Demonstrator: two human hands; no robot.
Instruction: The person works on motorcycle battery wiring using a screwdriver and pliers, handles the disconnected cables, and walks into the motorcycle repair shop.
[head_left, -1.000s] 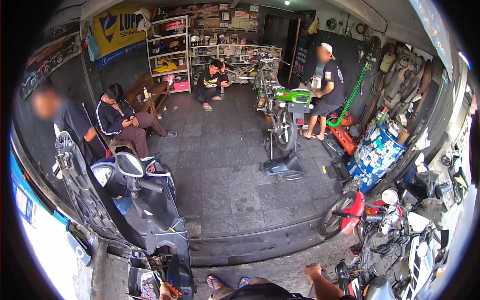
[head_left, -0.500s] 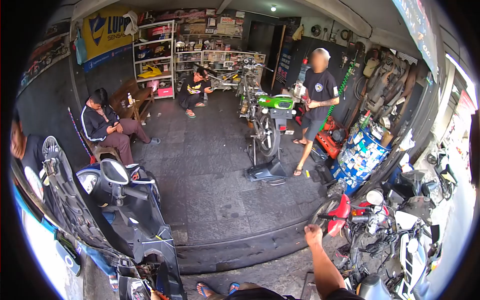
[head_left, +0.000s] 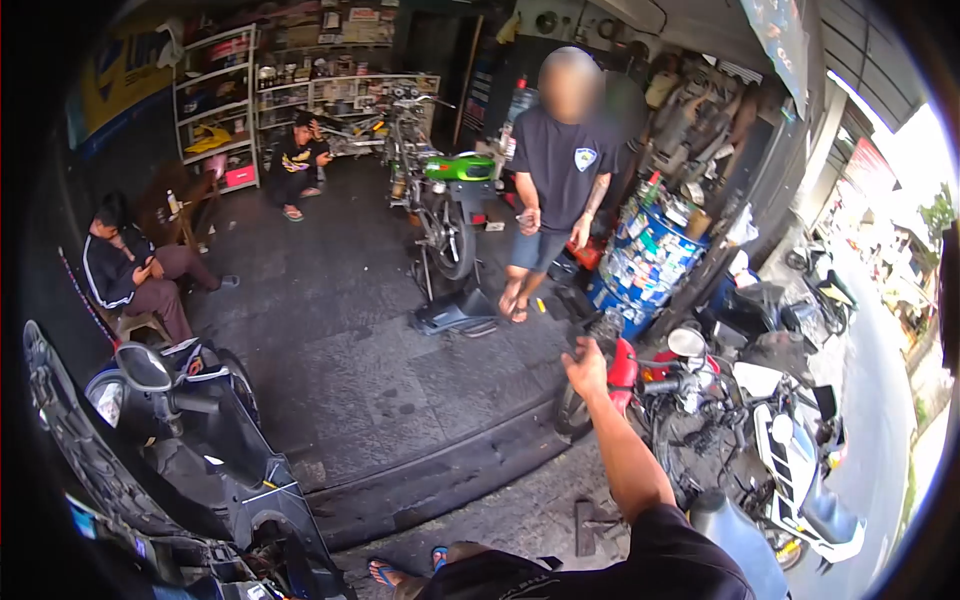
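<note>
My right hand [head_left: 587, 368] is stretched out in front of me with its fingers apart and nothing visible in it. It appears just left of the red front fender [head_left: 622, 376] of a parked motorcycle. My left hand is outside the frame. Facing me, a person in a dark T-shirt [head_left: 562, 160] stands on the shop floor with a small object, too small to name, in one hand. The opened-up scooter [head_left: 205, 440] is at the lower left.
A green motorcycle [head_left: 458, 168] stands on the tiled floor [head_left: 350, 370], with a dark body panel [head_left: 455, 312] behind its rear wheel. A blue drum [head_left: 648, 265] is at the right. Two people sit or squat at the left and back. A step edge [head_left: 450, 465] crosses before my feet.
My right arm has risen and reached forward, and its hand has opened. My left hand has left the view. The person in the T-shirt has come closer. The view has swung right.
</note>
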